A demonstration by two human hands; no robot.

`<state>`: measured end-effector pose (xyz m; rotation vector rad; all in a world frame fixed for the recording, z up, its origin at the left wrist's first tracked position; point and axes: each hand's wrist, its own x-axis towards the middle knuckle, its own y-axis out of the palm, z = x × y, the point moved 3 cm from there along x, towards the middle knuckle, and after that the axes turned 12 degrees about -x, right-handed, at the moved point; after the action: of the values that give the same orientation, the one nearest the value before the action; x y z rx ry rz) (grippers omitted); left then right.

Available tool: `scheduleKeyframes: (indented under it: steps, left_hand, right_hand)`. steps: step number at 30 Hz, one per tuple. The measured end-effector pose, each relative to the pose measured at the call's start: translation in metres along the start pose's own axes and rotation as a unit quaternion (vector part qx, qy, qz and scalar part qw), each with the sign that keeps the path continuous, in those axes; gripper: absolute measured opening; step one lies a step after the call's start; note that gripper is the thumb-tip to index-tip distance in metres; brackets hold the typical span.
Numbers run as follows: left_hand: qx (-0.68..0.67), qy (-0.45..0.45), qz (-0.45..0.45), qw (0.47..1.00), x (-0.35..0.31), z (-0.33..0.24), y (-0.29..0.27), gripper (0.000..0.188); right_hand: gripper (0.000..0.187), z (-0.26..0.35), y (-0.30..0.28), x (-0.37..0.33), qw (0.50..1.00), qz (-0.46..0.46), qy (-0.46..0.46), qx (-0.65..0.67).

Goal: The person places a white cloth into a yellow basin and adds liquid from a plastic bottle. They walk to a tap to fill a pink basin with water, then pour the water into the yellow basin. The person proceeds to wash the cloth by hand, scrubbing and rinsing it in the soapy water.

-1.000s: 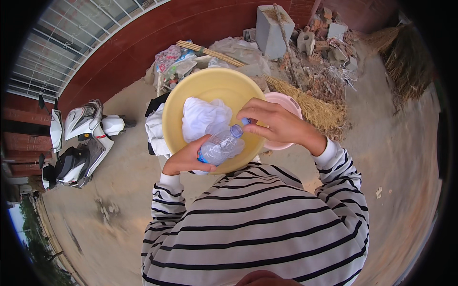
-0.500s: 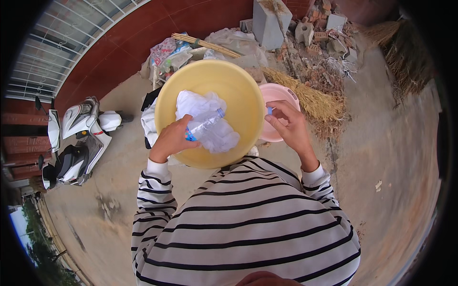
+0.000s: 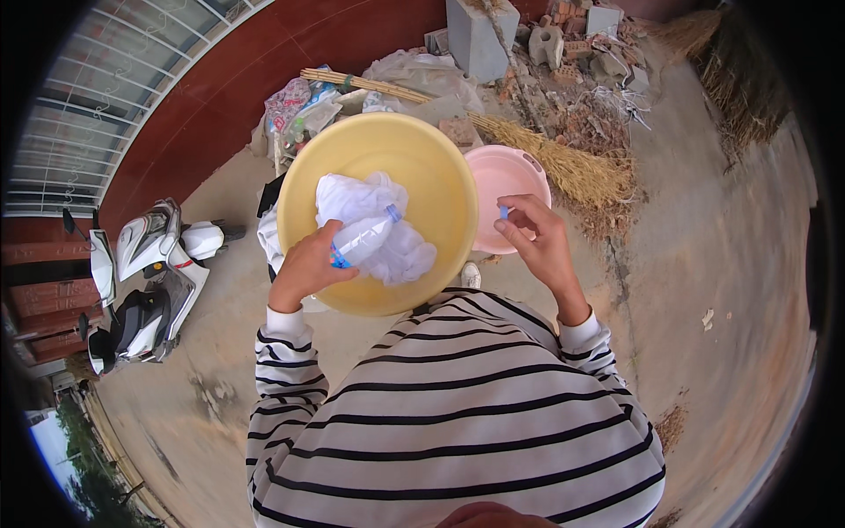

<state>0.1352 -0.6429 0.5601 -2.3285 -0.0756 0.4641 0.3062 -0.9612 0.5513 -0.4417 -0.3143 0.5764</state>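
Note:
My left hand (image 3: 308, 266) is closed round the lower end of a clear plastic bottle (image 3: 365, 238) with a blue label. The bottle lies tilted over a heap of white cloth (image 3: 407, 257), its open neck pointing up and to the right. That cloth rests inside a large yellow basin (image 3: 440, 176). Over the edge of a pink basin (image 3: 493, 167), my right hand (image 3: 539, 236) pinches a small blue bottle cap (image 3: 503, 212) between thumb and finger. The cap is apart from the bottle.
A straw broom (image 3: 572, 158) lies beyond the pink basin, near broken bricks (image 3: 572, 51) and a grey block (image 3: 482, 40). Plastic bags (image 3: 295, 106) are heaped behind the yellow basin. A white scooter (image 3: 158, 282) stands at the left by a red wall (image 3: 264, 75).
My right hand has drawn slightly down and to the right with the cap. The bottle and left hand have barely moved; the whole view has shifted a little.

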Motion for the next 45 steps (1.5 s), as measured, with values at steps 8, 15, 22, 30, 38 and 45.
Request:
scheduleKeyframes:
  steps: [8, 15, 22, 30, 38, 45]
  left_hand:
    - [0.039, -0.001, -0.017, 0.999, 0.006, 0.016, 0.004, 0.073]
    - [-0.024, 0.033, -0.040, 0.998, 0.006, 0.012, 0.001, 0.072]
    - [-0.033, 0.034, -0.044, 0.998, 0.005, 0.018, -0.001, 0.072]
    - [-0.030, 0.027, -0.027, 0.999, 0.006, 0.021, 0.001, 0.074]
    - [-0.080, 0.030, -0.017, 0.996, 0.006, 0.016, -0.003, 0.075]
    - [-0.057, 0.003, -0.006, 0.998, 0.007, 0.027, -0.006, 0.076]
  right_hand:
    - [0.030, 0.003, 0.007, 0.003, 1.000, 0.015, -0.011, 0.004]
    - [0.030, 0.003, 0.010, 0.000, 1.000, 0.018, 0.005, 0.014]
    - [0.031, 0.001, 0.012, 0.003, 1.000, 0.018, 0.008, 0.012]
    - [0.030, 0.000, 0.018, 0.007, 0.999, 0.023, 0.015, 0.021]
    - [0.029, 0.004, 0.021, 0.010, 0.999, 0.032, 0.005, 0.013]
    - [0.029, 0.004, 0.025, 0.012, 0.999, 0.035, 0.012, 0.019]
